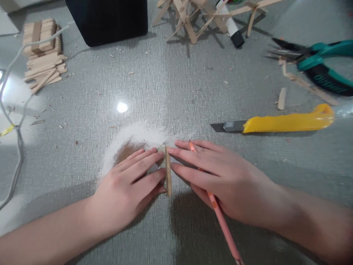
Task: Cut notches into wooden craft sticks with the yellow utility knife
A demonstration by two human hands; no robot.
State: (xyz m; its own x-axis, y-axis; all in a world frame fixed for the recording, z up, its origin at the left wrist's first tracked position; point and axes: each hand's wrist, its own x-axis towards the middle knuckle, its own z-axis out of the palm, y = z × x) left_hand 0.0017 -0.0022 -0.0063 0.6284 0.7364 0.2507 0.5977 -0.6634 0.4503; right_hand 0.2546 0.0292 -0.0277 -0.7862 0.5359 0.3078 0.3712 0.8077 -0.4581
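Note:
A short wooden craft stick (168,173) lies near the table's front middle. My left hand (132,184) rests flat beside it, its fingertips pressing the stick's left side. From the right, my right hand (217,180) touches the same stick with stretched fingers. A pink pencil (220,217) is tucked between the right hand's fingers and runs back under the palm. Something small and thin pokes out at the stick's far end, too small to name.
A yellow utility knife (286,122) lies right of my hands. Teal-handled pliers (320,59) sit at the far right. A stack of wooden sticks (44,51) is at the far left, a stick structure (198,18) and glue stick (233,27) at the back, beside a black box (107,20). A grey cable (16,129) runs along the left.

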